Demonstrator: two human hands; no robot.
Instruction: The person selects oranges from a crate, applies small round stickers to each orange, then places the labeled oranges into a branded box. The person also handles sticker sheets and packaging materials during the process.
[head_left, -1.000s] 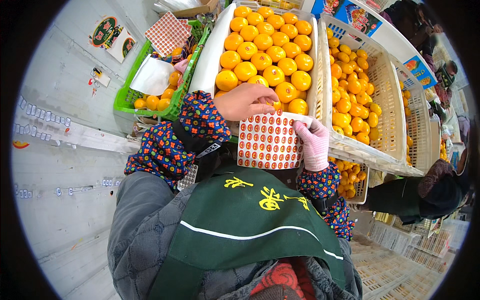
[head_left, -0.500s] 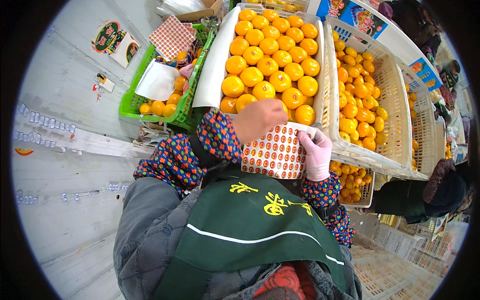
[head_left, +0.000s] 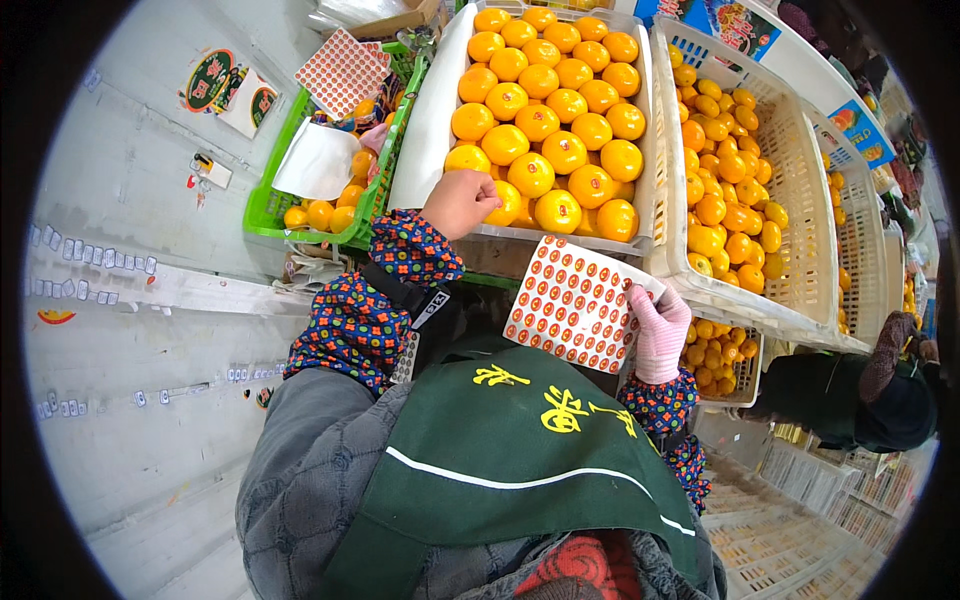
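Observation:
My left hand [head_left: 461, 204], bare, is over the front left corner of the crate of oranges, right by the nearest row. Its fingers are curled together, and whatever is in them is too small or hidden to see. My right hand [head_left: 660, 335], in a pink glove, grips the right edge of a white sticker sheet [head_left: 575, 306] with rows of small red and orange round stickers. The sheet is tilted in front of the crate. Glossy oranges [head_left: 538, 122] sit in rows in the crate, several with a small red sticker on top.
A green basket [head_left: 262, 205] at left holds oranges, paper and another sticker sheet [head_left: 343, 73]. Cream plastic crates [head_left: 805, 200] of smaller orange fruit [head_left: 728, 205] stand at right, with more fruit below. A person in dark clothes [head_left: 815, 395] is at far right.
My left hand has moved left, away from the sticker sheet, to the front left oranges. The right hand and sheet have shifted slightly right and down, and the sheet is tilted more.

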